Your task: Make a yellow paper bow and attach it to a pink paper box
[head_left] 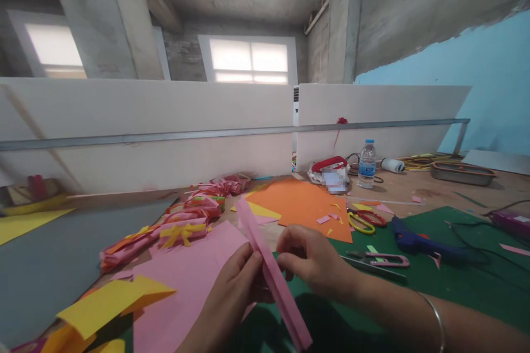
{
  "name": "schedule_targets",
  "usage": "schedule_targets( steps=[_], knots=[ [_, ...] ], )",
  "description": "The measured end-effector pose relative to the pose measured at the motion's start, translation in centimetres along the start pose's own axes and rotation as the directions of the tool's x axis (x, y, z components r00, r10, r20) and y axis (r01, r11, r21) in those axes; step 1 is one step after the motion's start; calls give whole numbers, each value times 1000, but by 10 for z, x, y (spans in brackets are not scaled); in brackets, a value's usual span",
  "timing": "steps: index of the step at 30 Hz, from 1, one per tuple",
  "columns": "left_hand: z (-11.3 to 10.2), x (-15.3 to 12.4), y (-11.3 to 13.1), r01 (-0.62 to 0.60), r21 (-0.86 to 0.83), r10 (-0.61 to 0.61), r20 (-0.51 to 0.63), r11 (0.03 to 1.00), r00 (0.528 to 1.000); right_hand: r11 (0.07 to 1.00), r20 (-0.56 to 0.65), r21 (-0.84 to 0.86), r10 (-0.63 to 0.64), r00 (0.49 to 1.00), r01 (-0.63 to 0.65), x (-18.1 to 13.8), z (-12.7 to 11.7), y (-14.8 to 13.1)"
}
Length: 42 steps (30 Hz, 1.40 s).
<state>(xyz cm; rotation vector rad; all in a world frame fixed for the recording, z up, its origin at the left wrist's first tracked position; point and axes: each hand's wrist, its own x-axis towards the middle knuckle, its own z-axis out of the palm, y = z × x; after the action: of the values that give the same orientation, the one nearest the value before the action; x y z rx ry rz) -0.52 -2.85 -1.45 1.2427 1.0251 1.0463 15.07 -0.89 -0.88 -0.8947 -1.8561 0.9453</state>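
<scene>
A long, narrow folded strip of pink paper stands at a slant in front of me. My left hand pinches it near the middle, thumb on the near face and fingers behind. Close against the strip's right edge is my right hand, its fingers curled in and the tips partly hidden. Whether those fingertips grip anything, I cannot make out. Below and to the left lie flat pink paper sheets. Under the hands is a green sheet.
Scissors, pink-handled snips and a blue glue gun lie at right. An orange sheet with scraps is ahead. A water bottle stands behind. Pink paper bundles and folded yellow paper are left.
</scene>
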Motion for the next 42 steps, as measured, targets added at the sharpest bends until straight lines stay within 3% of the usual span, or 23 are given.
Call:
schedule_targets(
  steps=[2, 5, 7, 8, 13, 16, 19, 22, 26, 33, 36, 38, 42],
  knots=[
    [0, 0, 2, 46, 66, -44, -24, 997, 999, 935, -45, -291, -224, 974, 201, -2, -3, 1],
    [-4, -1, 6, 42, 265, -52, 33, 963, 998, 592, 100, -644, -563, 820, 485, -3, -12, 0],
    [-7, -2, 7, -7, 359, -37, 118, 933, 992, 380, 275, -709, -627, 729, 594, -2, -17, 0],
    [-8, -3, 8, -24, 391, -40, 155, 920, 987, 318, 337, -710, -629, 700, 628, -1, -19, 1],
    [-12, -8, 8, -19, 486, -107, 230, 874, 967, 288, 471, -641, -585, 660, 712, 5, -20, 6],
    [-9, -11, 12, -44, 520, -50, 167, 853, 985, 242, 477, -650, -608, 635, 720, 4, -19, 5],
    [-5, -13, 14, 59, 434, -120, 114, 899, 986, 139, 501, -683, -626, 598, 717, 0, -18, 2],
    [-7, -12, 12, 202, 327, -273, 188, 923, 943, 67, 551, -697, -587, 593, 714, -1, -19, -3],
    [-12, -11, 12, 140, 320, -220, 232, 937, 948, 36, 574, -717, -537, 619, 696, 4, -27, -5],
    [-13, -10, 10, 29, 458, -122, 174, 889, 977, 134, 533, -691, -569, 626, 710, 10, -34, 4],
    [-16, -7, 4, -103, 571, -16, 199, 814, 980, 170, 576, -687, -465, 672, 706, 9, -33, 8],
    [-17, -5, 1, -140, 623, 4, 215, 769, 977, 255, 587, -670, -394, 707, 698, 9, -33, 9],
    [-17, -5, -2, -110, 628, -59, 243, 770, 968, 450, 450, -707, -308, 838, 545, 7, -31, 7]
  ],
)
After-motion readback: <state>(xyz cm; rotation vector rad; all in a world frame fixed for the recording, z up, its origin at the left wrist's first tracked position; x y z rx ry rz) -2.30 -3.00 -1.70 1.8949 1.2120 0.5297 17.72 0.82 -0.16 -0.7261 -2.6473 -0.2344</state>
